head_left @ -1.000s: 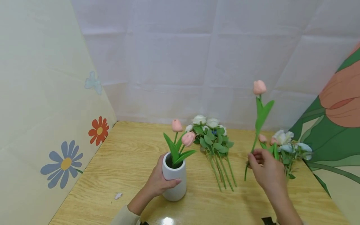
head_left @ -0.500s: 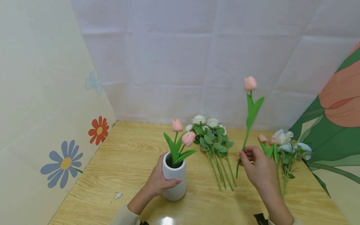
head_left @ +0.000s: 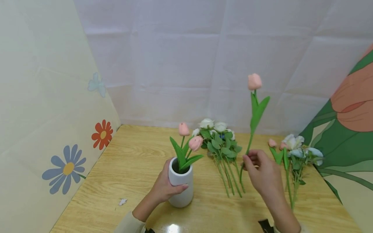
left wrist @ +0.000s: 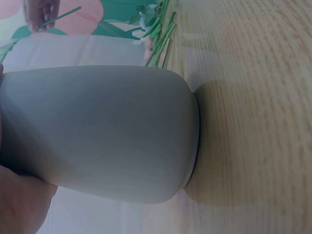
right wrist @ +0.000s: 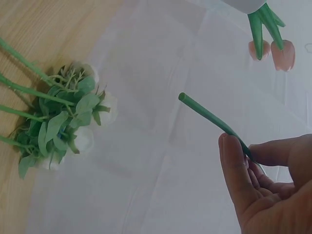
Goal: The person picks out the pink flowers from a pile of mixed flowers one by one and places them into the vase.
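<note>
A white vase stands upright on the wooden table, two pink tulips rising from its mouth. My left hand grips its left side, the thumb across the front; in the left wrist view the vase wall fills the middle. My right hand pinches the lower stem of another pink tulip, held upright right of the vase and above the table. The right wrist view shows the cut stem end sticking out past the thumb and fingers.
White roses with long green stems lie behind and right of the vase. Farther right are more pink tulips and white and pale blue flowers. A small white scrap lies on the table at left. Printed cloths enclose the table.
My right hand has carried the tulip leftward and slightly up, toward the vase, uncovering the tulip stems at right. The left hand and the vase have stayed in place.
</note>
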A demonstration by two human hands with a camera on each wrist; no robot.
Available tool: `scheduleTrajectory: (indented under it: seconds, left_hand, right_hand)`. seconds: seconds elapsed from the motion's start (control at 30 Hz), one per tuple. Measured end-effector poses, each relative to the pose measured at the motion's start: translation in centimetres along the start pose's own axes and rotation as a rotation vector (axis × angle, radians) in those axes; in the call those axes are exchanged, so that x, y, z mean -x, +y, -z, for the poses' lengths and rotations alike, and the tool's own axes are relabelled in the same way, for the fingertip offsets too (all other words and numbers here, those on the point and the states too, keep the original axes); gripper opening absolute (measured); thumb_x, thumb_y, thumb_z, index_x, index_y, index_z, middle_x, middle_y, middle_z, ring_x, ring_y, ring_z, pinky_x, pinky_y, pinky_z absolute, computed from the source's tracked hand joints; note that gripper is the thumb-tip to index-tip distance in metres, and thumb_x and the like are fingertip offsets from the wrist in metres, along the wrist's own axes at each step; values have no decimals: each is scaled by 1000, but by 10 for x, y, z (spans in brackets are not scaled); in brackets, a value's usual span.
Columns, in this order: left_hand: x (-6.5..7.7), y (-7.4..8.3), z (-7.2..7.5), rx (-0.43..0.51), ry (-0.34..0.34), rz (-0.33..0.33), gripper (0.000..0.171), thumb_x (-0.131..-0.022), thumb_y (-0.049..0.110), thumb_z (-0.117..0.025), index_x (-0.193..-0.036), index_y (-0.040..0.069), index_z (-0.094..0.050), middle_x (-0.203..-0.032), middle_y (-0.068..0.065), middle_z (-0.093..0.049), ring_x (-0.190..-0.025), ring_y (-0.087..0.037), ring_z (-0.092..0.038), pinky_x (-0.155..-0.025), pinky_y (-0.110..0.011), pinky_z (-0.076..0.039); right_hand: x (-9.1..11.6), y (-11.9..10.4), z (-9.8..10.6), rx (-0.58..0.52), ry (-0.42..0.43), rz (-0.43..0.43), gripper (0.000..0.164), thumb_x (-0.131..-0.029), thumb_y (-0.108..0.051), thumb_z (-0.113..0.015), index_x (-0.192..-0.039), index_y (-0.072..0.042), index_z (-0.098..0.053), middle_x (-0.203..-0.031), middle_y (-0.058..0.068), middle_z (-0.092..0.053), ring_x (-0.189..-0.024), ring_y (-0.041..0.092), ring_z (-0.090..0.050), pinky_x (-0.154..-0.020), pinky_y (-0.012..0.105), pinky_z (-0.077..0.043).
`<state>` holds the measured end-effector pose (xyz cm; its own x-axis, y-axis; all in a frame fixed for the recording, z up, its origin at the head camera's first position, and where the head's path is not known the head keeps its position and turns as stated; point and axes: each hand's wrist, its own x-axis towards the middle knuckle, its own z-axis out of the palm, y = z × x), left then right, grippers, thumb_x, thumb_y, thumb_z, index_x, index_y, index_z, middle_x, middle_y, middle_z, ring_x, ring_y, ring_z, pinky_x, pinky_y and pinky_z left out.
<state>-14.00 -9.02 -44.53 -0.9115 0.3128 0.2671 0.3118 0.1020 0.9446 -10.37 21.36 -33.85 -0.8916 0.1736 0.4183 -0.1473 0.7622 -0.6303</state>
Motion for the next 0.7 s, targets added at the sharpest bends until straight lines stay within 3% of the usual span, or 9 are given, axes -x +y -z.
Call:
scheduleTrajectory:
  seconds: [0.23,0.7]
  left_hand:
    - [0,0,0,0,1,-8,93,-75,15,-86,-150,8,-32,-128,-12,-59,-113,-29,-60,-96,-49,-47]
    - [0,-1,0,28,-12,-50,91,-76,11,-85,-150,8,-32,-126,-12,-60,-109,-26,-61,-92,-46,-50]
  right_hand:
    - [3,-10,-3,-53,7,11,16,-99,-13,-66,-108,-1,-65,-93,11,-72,-75,12,-70,-67,12,-53]
    - [6,-29,-12,-164,8,74,11,-96,-6,-67,-106,-1,-65,-91,10,-72,-75,7,-69,-65,18,-57]
